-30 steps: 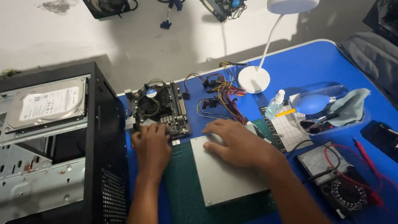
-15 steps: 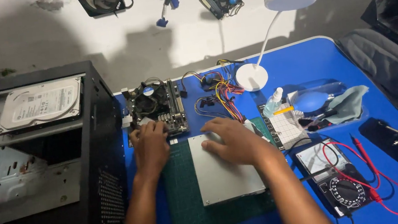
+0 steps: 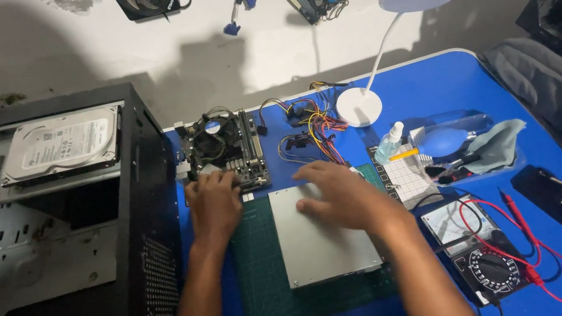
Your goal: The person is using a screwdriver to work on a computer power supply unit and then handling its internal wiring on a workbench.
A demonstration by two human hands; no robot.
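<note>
Blue tabletop (image 3: 429, 86) set against a stained white wall fills the view, seen from above by the person working at it. At its centre lies a flat, silver-grey rectangular metal box (image 3: 320, 242) on a dark green cutting mat (image 3: 267, 281). The right hand (image 3: 339, 197) rests palm down on the box's upper edge, fingers spread and flat, gripping nothing. The left hand (image 3: 214, 203) sits at nine o'clock from the box, its fingers curled down onto the near edge of a small green motherboard with a black cooling fan (image 3: 222, 147); whether they pinch anything there I cannot tell. That board lies just beyond the mat, at eleven o'clock from the box. At one o'clock from the box a bundle of yellow, red and black wires (image 3: 313, 129) spreads over the table, and past it stands a white desk lamp with a round base and a bent neck (image 3: 381, 45). At three o'clock lie a small clear spray bottle (image 3: 390, 143), a blue rubber air blower (image 3: 446, 139) and a grey-green cloth (image 3: 497, 142). At four o'clock sits a black multimeter with red leads (image 3: 483, 265), and further right a black phone (image 3: 561, 202). At nine o'clock, filling the left side, an open black computer case (image 3: 144, 267) lies with a silver hard drive (image 3: 61, 145) resting on its frame.
</note>
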